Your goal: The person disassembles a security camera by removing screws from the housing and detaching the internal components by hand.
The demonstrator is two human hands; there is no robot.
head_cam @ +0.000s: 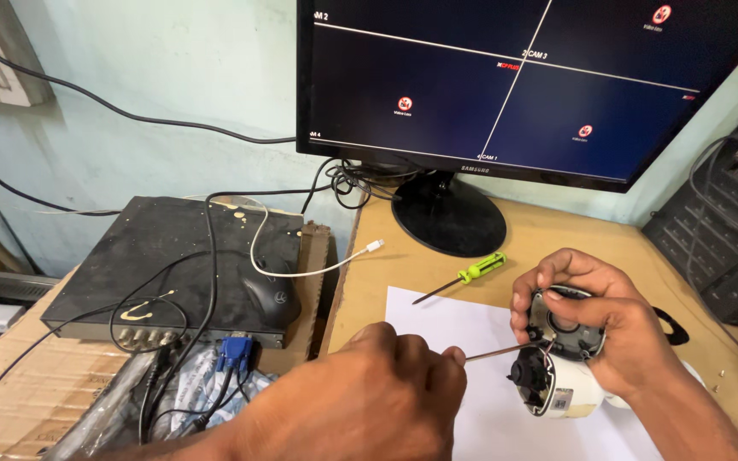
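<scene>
So, camera [559,376] already opened; right hand [595,329] grips its ring, left hand [369,397] clenched on screwdriver [506,350]; screws left.

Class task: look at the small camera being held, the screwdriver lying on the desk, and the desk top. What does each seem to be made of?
Camera: white body looks like smooth, glossy plastic; the dark inner parts seem matte plastic. Screwdriver: translucent green handle, probably plastic; thin dark shaft, likely metal. Desk top: pale tan, even and matte, perhaps laminated board; grain is not clear.
</scene>
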